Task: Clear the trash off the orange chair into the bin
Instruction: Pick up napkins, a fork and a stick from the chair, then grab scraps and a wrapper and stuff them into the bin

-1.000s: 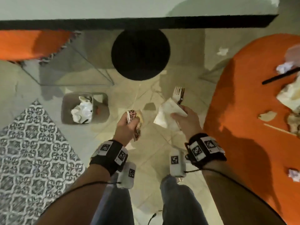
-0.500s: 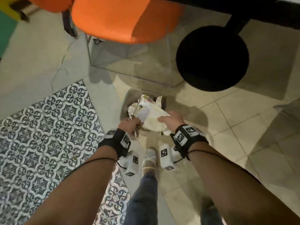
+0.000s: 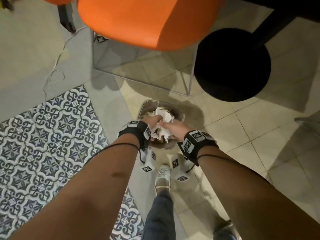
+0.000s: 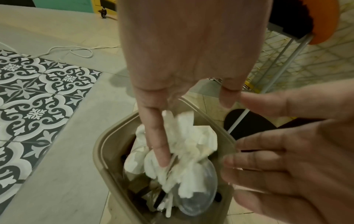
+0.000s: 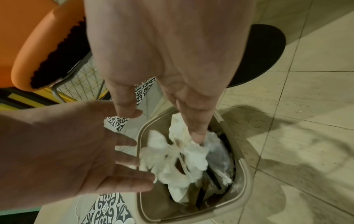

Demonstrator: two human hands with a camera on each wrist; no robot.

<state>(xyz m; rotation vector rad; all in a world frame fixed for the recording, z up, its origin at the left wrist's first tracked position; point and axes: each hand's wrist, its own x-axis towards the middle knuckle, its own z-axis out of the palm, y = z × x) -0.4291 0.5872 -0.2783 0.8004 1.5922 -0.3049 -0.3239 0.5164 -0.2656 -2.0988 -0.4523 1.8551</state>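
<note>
A beige bin (image 3: 143, 108) stands on the floor just beyond my foot, stuffed with crumpled white paper (image 3: 164, 115). Both hands hang right over its mouth. In the wrist views my left hand (image 4: 191, 133) and right hand (image 5: 163, 127) point straight fingers down, and their tips brush the white paper (image 5: 172, 159) at the top of the pile. Neither hand grips anything. Under the paper lie a clear plastic lid (image 4: 199, 197) and dark sticks. The orange chair (image 3: 138, 19) in view ahead shows only its bare seat edge.
A black round table base (image 3: 232, 64) sits on the floor to the right of the bin. The chair's thin metal legs (image 3: 190, 80) stand just behind it. A white cable (image 3: 55, 73) loops across the floor on the left beside patterned tiles (image 3: 43, 135).
I have turned from the littered chair to the bin. Both hands have dropped to its mouth and let go of the napkin, fork and wrapper they held.
</note>
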